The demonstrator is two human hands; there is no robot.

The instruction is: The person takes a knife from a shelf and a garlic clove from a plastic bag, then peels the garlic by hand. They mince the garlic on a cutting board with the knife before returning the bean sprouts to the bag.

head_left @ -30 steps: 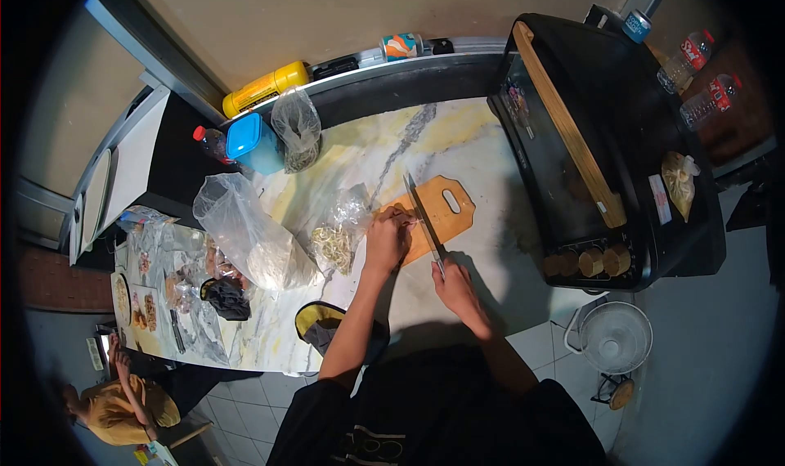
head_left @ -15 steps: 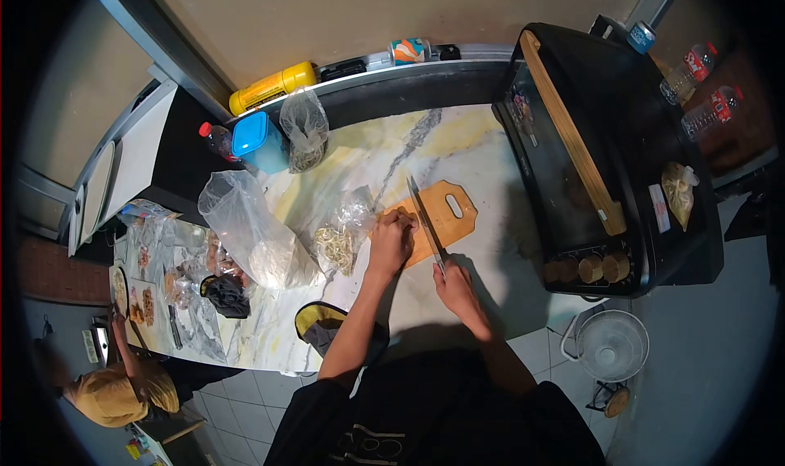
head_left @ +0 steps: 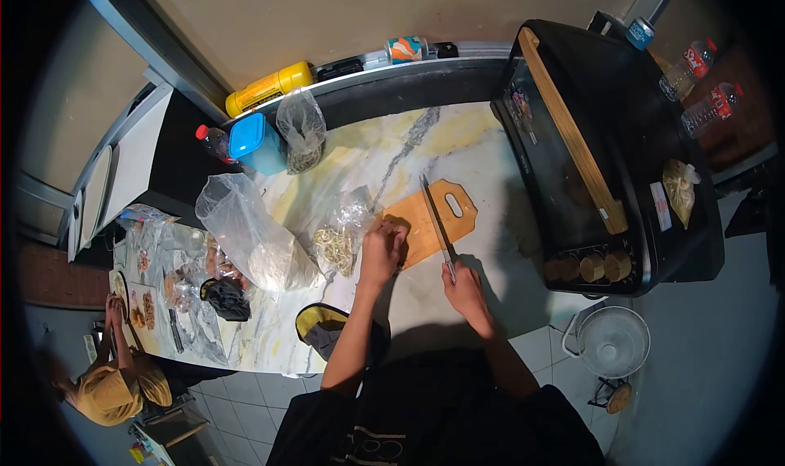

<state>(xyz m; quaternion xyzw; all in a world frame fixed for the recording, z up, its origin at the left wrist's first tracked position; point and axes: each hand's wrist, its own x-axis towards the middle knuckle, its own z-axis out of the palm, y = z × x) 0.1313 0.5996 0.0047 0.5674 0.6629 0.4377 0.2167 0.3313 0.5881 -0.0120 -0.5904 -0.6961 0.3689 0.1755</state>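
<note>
An orange wooden cutting board (head_left: 427, 235) with a handle hole lies on the marble-patterned table. My right hand (head_left: 468, 293) is closed round the handle of a long knife (head_left: 438, 217), whose blade stretches across the right part of the board and points away from me. At the board's left edge is my left hand (head_left: 383, 252), fingers curled together; whatever they hold is hidden. Just left of it sits a clear plastic bag of bean sprouts (head_left: 334, 247). A larger clear bag of white contents (head_left: 274, 257) lies beyond that.
On the right stands a black oven (head_left: 564, 163) with a wooden handle. A blue-lidded container (head_left: 257, 143) and another plastic bag (head_left: 302, 135) stand at the back. A black-and-yellow cloth item (head_left: 323, 327) lies by the front edge. At far left another person (head_left: 114, 388) works over trays.
The knife and my right hand have moved right, away from my left hand. My left hand has drawn back slightly left and toward me. The other person now has both hands together.
</note>
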